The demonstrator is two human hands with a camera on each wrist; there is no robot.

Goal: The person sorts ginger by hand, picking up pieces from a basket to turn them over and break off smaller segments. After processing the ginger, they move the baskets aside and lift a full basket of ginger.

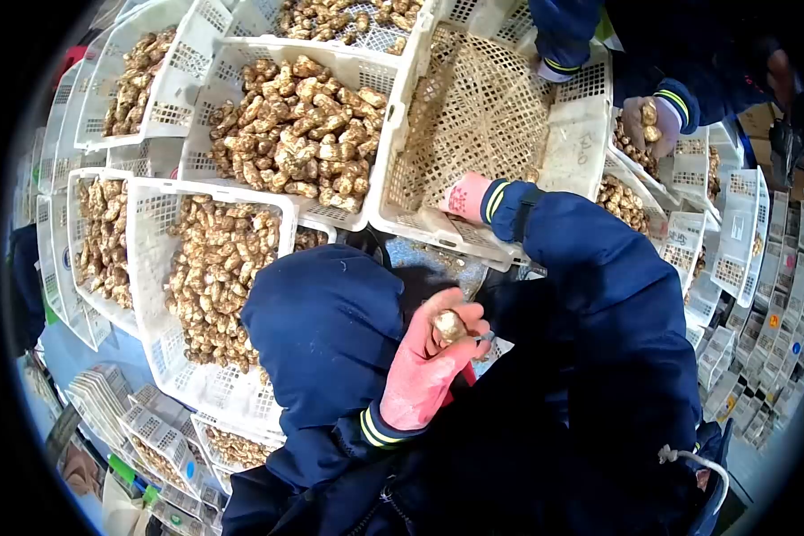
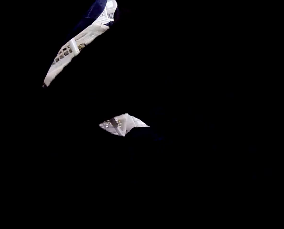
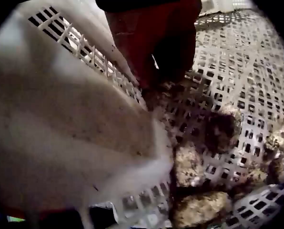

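My left hand, in a pink glove, holds a knobbly brown tuber with a pale face, close in front of my body. The left wrist view is mostly black, with only slivers of a white crate. My right hand, also gloved in pink, reaches into the near corner of a large perforated crate. In the right wrist view its dark red glove fingers point down to the crate floor, where a few tubers lie. I cannot tell whether these fingers hold anything.
Crates heaped with tubers stand to the left, one beside my left arm. At the upper right, another person's gloved hand holds tubers over more crates, and a sleeve reaches into the large crate. Stacked white crates stand far right.
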